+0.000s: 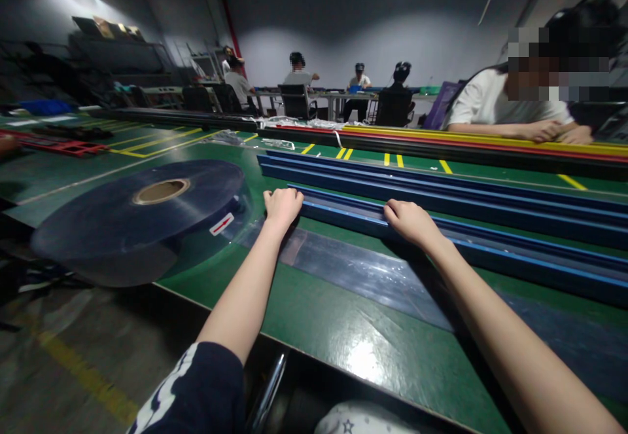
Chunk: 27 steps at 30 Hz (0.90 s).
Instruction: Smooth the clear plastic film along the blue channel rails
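Note:
Two long blue channel profiles lie side by side on the green table. My left hand (284, 205) is curled over the left end of the nearer blue profile (510, 251). Farther right along that same profile, my right hand (409, 219) is closed on its near edge; the fingertips of both hands are hidden. Just behind it runs the farther blue profile (441, 188), which neither hand touches. A clear plastic strip (353, 267) lies flat on the table in front of the nearer profile, under my forearms.
A large roll of clear film (112, 205) with a cardboard core stands at the left, overhanging the table (314, 329). Yellow, red and black long profiles (441, 136) lie across the back. A co-worker (510, 107) leans there at the right. A red frame (63, 143) lies far left.

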{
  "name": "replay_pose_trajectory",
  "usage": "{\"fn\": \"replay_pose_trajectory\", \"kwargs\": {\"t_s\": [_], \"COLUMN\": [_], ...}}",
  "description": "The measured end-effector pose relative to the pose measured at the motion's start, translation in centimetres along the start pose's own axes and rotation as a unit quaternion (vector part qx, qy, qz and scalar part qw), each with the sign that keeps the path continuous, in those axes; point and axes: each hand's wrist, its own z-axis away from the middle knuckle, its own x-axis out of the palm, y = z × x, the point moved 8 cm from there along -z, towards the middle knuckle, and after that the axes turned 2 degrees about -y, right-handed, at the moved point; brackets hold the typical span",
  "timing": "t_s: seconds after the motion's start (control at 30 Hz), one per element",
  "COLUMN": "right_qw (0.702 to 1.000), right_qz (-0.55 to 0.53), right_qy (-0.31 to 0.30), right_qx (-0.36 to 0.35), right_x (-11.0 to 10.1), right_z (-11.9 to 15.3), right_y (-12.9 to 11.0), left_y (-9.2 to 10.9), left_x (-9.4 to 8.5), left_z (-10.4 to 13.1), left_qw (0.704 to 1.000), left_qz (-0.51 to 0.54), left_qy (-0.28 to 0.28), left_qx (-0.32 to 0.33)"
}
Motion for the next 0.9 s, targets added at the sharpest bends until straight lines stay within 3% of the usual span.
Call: {"fn": "replay_pose_trajectory", "kwargs": {"t_s": [0.13, 0.27, 0.43, 0.57, 0.7, 0.9], "right_qw": [1.000, 1.000, 1.000, 0.999, 0.998, 0.998], "right_qz": [0.000, -0.007, -0.014, -0.026, -0.053, -0.046], "right_qy": [0.004, 0.004, 0.012, 0.014, -0.002, -0.014], "right_qx": [-0.003, -0.003, -0.007, -0.016, -0.028, -0.051], "right_x": [-0.1, -0.1, -0.2, -0.3, -0.1, -0.2], "right_z": [0.1, 0.0, 0.0, 0.2, 0.3, 1.1], "right_y": [-0.1, -0.1, -0.3, -0.4, -0.2, 0.7], "left_y": [0.9, 4.0, 9.8, 12.2, 12.0, 8.5], "left_x": [-1.0, -2.1, -1.1, -0.4, -0.4, 0.3], "left_z": [0.4, 1.7, 4.6, 6.0, 5.8, 4.2], "left_qw": [0.998, 0.988, 0.953, 0.939, 0.951, 0.981], "left_qz": [-0.009, 0.028, 0.066, 0.072, 0.063, 0.019], "left_qy": [0.050, 0.110, 0.095, 0.092, 0.088, 0.069], "left_qx": [0.022, 0.106, 0.281, 0.324, 0.291, 0.178]}}
